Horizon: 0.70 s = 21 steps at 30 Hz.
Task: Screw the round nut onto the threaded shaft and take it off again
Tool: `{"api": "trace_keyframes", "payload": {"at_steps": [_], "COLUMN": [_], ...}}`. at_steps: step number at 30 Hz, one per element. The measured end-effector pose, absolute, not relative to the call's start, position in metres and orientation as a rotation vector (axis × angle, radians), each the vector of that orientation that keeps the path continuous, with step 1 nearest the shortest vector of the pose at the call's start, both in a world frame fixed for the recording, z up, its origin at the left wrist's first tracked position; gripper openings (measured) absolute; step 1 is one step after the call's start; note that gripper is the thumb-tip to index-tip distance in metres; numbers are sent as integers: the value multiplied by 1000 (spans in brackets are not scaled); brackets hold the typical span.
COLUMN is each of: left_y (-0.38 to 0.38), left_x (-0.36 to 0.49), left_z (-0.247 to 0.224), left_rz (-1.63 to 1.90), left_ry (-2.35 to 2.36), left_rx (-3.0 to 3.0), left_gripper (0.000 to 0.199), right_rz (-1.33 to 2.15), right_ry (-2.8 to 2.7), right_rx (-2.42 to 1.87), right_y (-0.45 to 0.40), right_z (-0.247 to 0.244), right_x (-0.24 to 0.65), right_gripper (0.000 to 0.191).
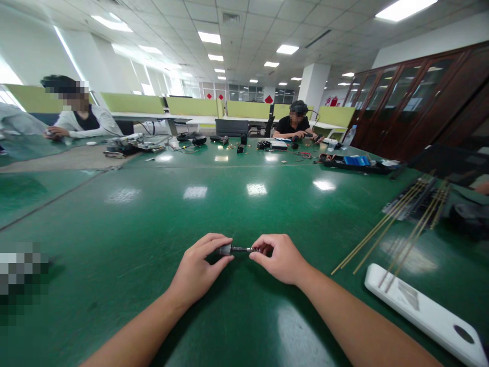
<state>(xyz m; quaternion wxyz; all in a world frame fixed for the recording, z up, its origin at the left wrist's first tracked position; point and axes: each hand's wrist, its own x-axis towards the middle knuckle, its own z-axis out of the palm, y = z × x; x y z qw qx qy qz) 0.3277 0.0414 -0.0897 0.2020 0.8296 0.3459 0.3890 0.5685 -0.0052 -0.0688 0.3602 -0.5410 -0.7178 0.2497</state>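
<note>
Small metal rod piece (237, 249): held low over the green table (153, 214), near its front edge, straight ahead of you. Long axis runs left to right, roughly level. Thick grey end points to your left, thin dark shaft to your right.

Your left hand (198, 270) is pinched on the thick end, thumb below, fingers curled over the top. Your right hand (278, 257) is pinched on the thin end, fingertips closed round it. Both wrists sit near the table surface.

Right of your right arm: thin brass rods (385, 224) fanned out, their near ends resting on a white flat case (424, 311). Far side: two people seated among scattered tools.
</note>
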Motion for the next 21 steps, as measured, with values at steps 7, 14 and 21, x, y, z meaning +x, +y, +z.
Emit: {"api": "trace_keyframes", "payload": {"at_steps": [7,14,21], "left_y": [42,42,43], "left_x": [328,327,327], "left_z": [-89,-90,-91], "left_rz": [1086,1079,1077], "left_ry": [969,967,977], "left_rx": [2312,2318,2332], "left_gripper": [31,30,29], "right_rz": [647,645,646], "right_ry": [-1833,-1833,-1833], "right_rx": [-1398,-1394,-1391], "right_y": [-4,-5,-3], "right_z": [-71,-71,-75], "right_x": [569,570,570], "right_gripper": [10,10,11]}}
